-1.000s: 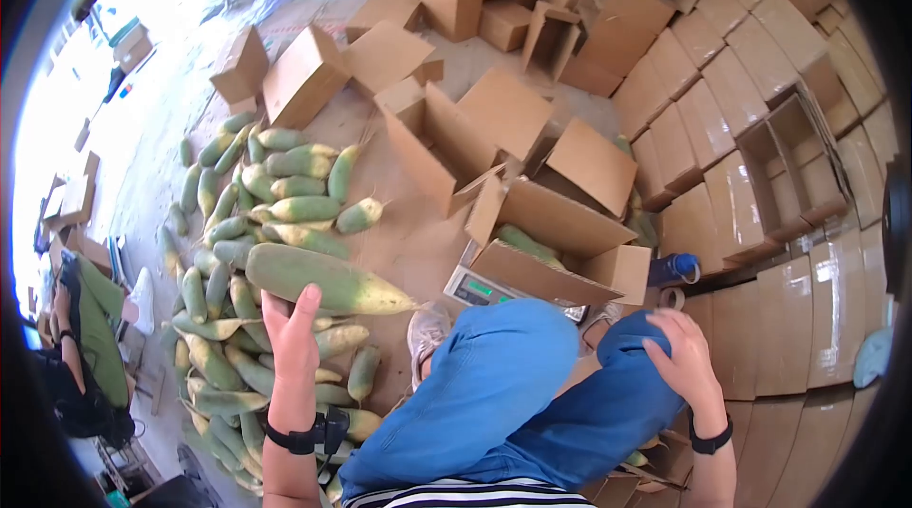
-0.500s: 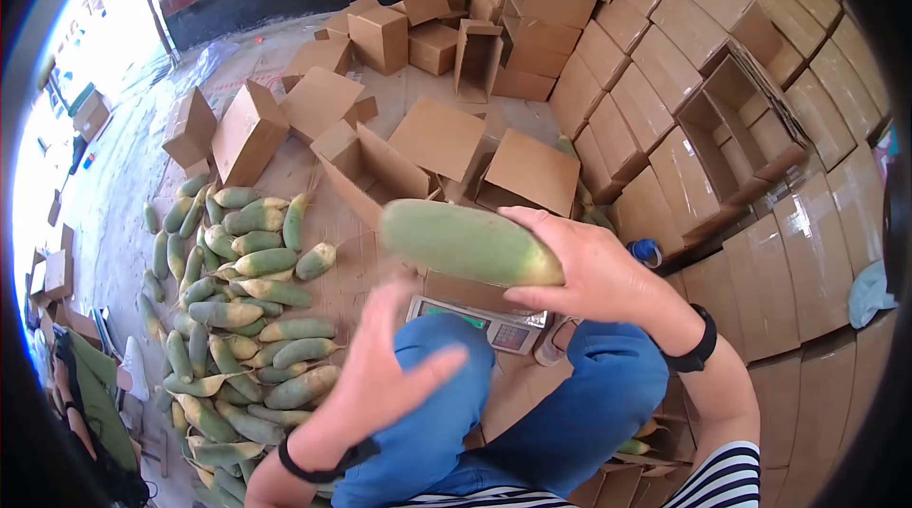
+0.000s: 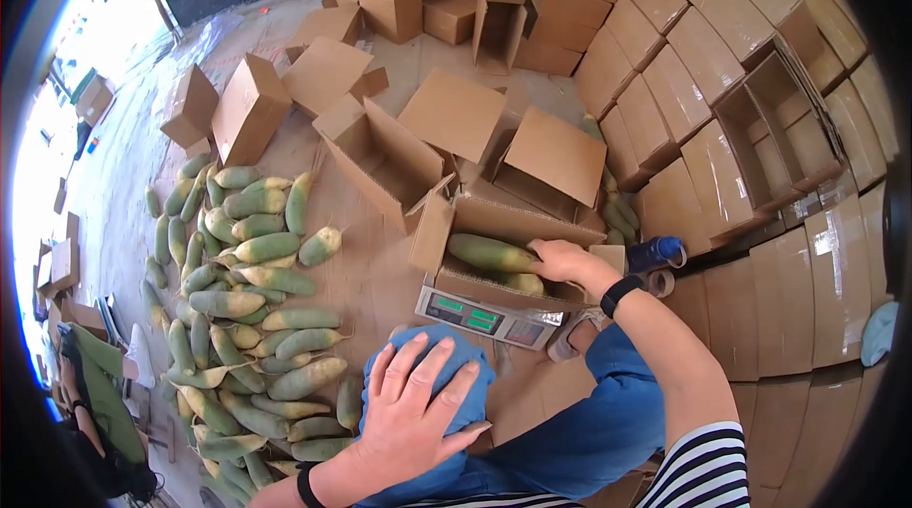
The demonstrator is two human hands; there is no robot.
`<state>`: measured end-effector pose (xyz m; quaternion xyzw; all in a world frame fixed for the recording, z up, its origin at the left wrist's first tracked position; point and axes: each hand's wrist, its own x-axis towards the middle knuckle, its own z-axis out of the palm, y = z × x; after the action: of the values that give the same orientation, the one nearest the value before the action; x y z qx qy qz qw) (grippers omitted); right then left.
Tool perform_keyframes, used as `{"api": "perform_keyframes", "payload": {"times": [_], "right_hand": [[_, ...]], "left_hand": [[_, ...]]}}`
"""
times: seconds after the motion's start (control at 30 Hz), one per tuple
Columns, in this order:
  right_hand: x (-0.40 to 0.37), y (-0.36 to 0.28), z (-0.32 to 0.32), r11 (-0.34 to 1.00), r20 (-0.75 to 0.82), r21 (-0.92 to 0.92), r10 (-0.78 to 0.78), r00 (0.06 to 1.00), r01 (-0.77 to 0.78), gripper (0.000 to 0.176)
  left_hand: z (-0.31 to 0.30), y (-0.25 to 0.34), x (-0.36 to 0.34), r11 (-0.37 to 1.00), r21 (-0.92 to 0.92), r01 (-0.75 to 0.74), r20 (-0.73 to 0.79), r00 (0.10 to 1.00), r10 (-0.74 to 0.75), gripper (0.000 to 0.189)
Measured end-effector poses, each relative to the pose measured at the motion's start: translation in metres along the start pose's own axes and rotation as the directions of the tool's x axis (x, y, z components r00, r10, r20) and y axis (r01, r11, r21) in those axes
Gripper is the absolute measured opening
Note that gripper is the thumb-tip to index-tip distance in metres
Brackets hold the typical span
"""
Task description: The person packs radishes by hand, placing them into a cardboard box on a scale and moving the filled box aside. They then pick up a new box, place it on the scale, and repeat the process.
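In the head view, my right hand [image 3: 567, 263] reaches into an open cardboard box [image 3: 465, 287], fingers closed around the pale end of a long green radish [image 3: 486, 251]. Part of a second radish [image 3: 524, 283] shows below it inside the box. The box rests on a digital scale [image 3: 456, 310] with lit green displays. My left hand [image 3: 413, 399] lies with spread fingers on my blue-trousered knee [image 3: 475, 356], holding nothing. To its left spreads a big heap of green radishes [image 3: 309, 378] on the floor.
Open cardboard boxes [image 3: 380, 166] stand ahead of the scale. Stacked cartons [image 3: 722, 166] wall in the right side. A blue bottle-like object [image 3: 655, 253] and a tape roll [image 3: 660, 283] are beside the box. Another person [image 3: 100, 394] is at the far left.
My right hand has lowered the radish from in front of me into the box on the scale. My left hand has come down onto my knee. The view has shifted slightly.
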<state>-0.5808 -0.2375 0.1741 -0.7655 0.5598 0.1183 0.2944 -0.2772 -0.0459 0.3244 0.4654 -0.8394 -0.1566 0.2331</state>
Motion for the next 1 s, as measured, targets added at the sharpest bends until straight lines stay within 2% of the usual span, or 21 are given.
{"api": "perform_keyframes", "payload": {"times": [0.03,0.07,0.13,0.2,0.27,0.33,0.4,0.43,0.47,0.5,0.53,0.57,0.63,0.7,0.77,0.8,0.83,0.87,0.93,0.97,1.0], "right_hand": [[0.002,0.004,0.001,0.975,0.058,-0.201,0.111,0.992,-0.097,0.040],[-0.005,0.000,-0.007,0.948,0.115,-0.298,0.148,0.982,-0.108,0.033],[-0.019,-0.003,-0.021,0.975,0.086,-0.215,0.079,0.993,-0.059,0.034],[-0.037,-0.006,-0.039,0.995,0.052,-0.083,-0.053,0.997,0.057,0.040],[-0.070,-0.022,-0.064,0.989,-0.060,0.059,-0.132,0.989,0.136,0.037],[-0.112,-0.038,-0.084,0.979,-0.186,0.020,-0.198,0.962,0.205,0.037],[-0.160,-0.058,-0.097,0.995,-0.212,0.081,-0.047,0.976,0.065,0.037],[-0.182,-0.063,-0.098,0.996,-0.236,0.082,-0.015,0.972,0.036,0.036],[-0.202,-0.065,-0.094,0.997,-0.268,0.081,0.018,0.963,0.004,0.036],[-0.221,-0.064,-0.085,0.999,-0.327,0.038,-0.002,0.945,0.015,0.036],[-0.239,-0.062,-0.073,1.000,-0.389,-0.007,-0.024,0.921,0.023,0.035],[-0.255,-0.059,-0.061,0.998,-0.393,0.044,0.067,0.917,-0.054,0.035],[-0.279,-0.059,-0.039,0.978,-0.398,0.115,0.204,0.894,-0.172,0.034],[-0.287,-0.060,-0.013,0.951,-0.433,0.225,0.294,0.852,-0.214,0.032],[-0.287,-0.060,0.004,0.970,-0.490,0.146,0.243,0.837,-0.196,0.028],[-0.286,-0.065,0.006,0.970,-0.509,0.126,0.245,0.825,-0.210,0.027],[-0.286,-0.066,0.006,0.971,-0.512,0.122,0.241,0.824,-0.208,0.027],[-0.285,-0.065,0.006,0.965,-0.504,0.135,0.261,0.823,-0.224,0.026],[-0.284,-0.062,0.004,0.964,-0.496,0.137,0.266,0.827,-0.228,0.026],[-0.284,-0.061,0.004,0.958,-0.484,0.168,0.286,0.827,-0.233,0.026],[-0.283,-0.060,0.004,0.951,-0.468,0.201,0.303,0.830,-0.234,0.025]], "left_hand": [[0.000,-0.001,0.000,1.000,-0.005,-0.005,-0.003,1.000,0.005,0.064],[0.000,-0.001,0.000,1.000,-0.012,0.010,0.002,1.000,-0.010,0.064],[-0.001,-0.001,0.001,0.999,-0.038,-0.018,0.000,1.000,0.018,0.064],[-0.001,-0.001,0.001,0.998,-0.049,-0.034,0.003,0.999,0.034,0.067],[-0.001,-0.005,0.000,0.998,-0.055,-0.043,0.013,0.999,0.044,0.070],[0.002,-0.015,-0.003,0.973,-0.219,-0.078,-0.021,0.997,0.076,0.076],[-0.003,-0.050,-0.011,0.897,-0.439,0.050,-0.030,0.997,-0.070,0.078],[0.004,-0.072,-0.027,0.778,-0.562,0.281,-0.016,0.937,-0.350,0.071],[0.004,-0.092,-0.036,0.624,-0.686,0.375,-0.038,0.838,-0.545,0.060],[0.005,-0.122,-0.052,0.603,-0.628,0.492,-0.034,0.757,-0.653,0.053],[0.015,-0.153,-0.074,0.593,-0.607,0.529,-0.083,0.700,-0.709,0.050],[0.030,-0.182,-0.102,0.626,-0.495,0.602,-0.130,0.661,-0.739,0.046],[0.050,-0.216,-0.161,0.633,-0.162,0.757,-0.045,0.635,-0.771,0.045],[0.078,-0.229,-0.211,0.614,-0.045,0.788,0.078,0.615,-0.784,0.044],[0.106,-0.229,-0.242,0.461,0.220,0.860,0.332,0.379,-0.864,0.043],[0.117,-0.216,-0.254,0.495,0.222,0.840,0.308,0.421,-0.853,0.041],[0.129,-0.215,-0.270,0.539,0.240,0.807,0.372,0.437,-0.819,0.041],[0.135,-0.210,-0.274,0.538,0.234,0.810,0.368,0.438,-0.820,0.041],[0.152,-0.203,-0.281,0.486,0.274,0.830,0.374,0.373,-0.849,0.039],[0.152,-0.201,-0.279,0.482,0.239,0.843,0.325,0.398,-0.858,0.037],[0.152,-0.202,-0.279,0.465,0.239,0.853,0.316,0.384,-0.868,0.037]]}}
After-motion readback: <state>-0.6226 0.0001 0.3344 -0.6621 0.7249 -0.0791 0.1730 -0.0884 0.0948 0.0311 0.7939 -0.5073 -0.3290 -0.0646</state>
